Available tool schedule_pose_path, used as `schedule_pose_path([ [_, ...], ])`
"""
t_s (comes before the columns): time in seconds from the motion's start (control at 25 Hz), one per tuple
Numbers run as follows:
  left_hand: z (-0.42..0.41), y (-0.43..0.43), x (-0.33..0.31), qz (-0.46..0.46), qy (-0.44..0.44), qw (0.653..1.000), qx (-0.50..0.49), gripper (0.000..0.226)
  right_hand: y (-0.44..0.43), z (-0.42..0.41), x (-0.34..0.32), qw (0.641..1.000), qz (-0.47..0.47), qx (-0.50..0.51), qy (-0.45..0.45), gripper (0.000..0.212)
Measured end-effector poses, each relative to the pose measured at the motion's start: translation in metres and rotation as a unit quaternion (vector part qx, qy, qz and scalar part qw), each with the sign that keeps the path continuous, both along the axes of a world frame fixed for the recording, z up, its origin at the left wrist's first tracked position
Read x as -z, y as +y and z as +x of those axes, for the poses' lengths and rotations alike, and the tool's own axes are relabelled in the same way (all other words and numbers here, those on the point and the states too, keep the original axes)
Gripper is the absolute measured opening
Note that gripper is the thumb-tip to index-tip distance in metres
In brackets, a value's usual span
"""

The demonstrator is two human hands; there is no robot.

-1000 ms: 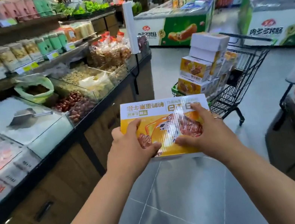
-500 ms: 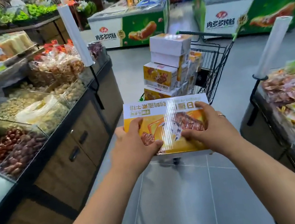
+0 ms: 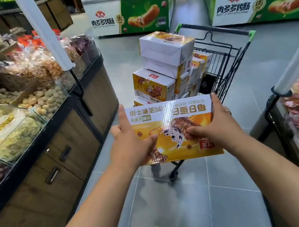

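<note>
Flat yellow-and-white cardboard box (image 3: 173, 131), glossy film-wrapped, print upside down to the wearer, held level at frame centre above the grey tiled floor (image 3: 181, 207). The left grip (image 3: 130, 146) clasps its 9 o'clock edge and the right grip (image 3: 218, 127) its 3 o'clock edge, thumbs pressed on the top face, fingers wrapped round the sides. Two-sided hold probably because the wide, slick panel would tip from one hand; just beyond at 12 o'clock, a black wire shopping trolley (image 3: 221, 60) carries a stack of matching rigid cartons (image 3: 164, 64), the likely destination.
</note>
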State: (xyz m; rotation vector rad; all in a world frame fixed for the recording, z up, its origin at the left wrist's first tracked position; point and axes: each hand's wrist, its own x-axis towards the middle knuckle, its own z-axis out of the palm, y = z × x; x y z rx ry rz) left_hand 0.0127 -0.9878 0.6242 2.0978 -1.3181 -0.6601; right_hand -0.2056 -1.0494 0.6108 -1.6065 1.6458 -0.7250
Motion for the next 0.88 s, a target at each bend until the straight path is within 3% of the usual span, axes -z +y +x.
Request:
schedule_pose_path([
  [0.2, 0.017, -0.112, 0.033, 0.016, 0.019, 0.999, 0.022, 0.117, -0.103, 0.013, 0.032, 1.0, 0.011, 0.01, 0.014, 0.104],
  [0.36, 0.039, -0.189, 0.066, 0.017, 0.038, 0.999, 0.032, 0.068, -0.175, 0.019, 0.054, 0.999, 0.036, 0.023, 0.011, 0.082],
  [0.48, 0.043, -0.234, 0.084, 0.035, 0.015, 0.998, 0.042, 0.051, -0.214, 0.018, 0.067, 0.997, 0.045, 0.033, 0.055, 0.081],
  [0.6, 0.039, -0.262, 0.1, 0.075, 0.023, 0.995, 0.055, 0.06, -0.247, 0.011, 0.078, 0.991, 0.059, -0.018, 0.121, 0.082],
  [0.72, 0.025, -0.28, 0.117, 0.11, 0.032, 0.992, 0.047, 0.087, -0.281, -0.003, 0.091, 0.983, 0.065, -0.07, 0.158, 0.08],
  [0.88, -0.007, -0.29, 0.138, 0.153, -0.01, 0.988, 0.01, 0.083, -0.315, -0.02, 0.113, 0.974, 0.072, -0.126, 0.175, 0.064],
])
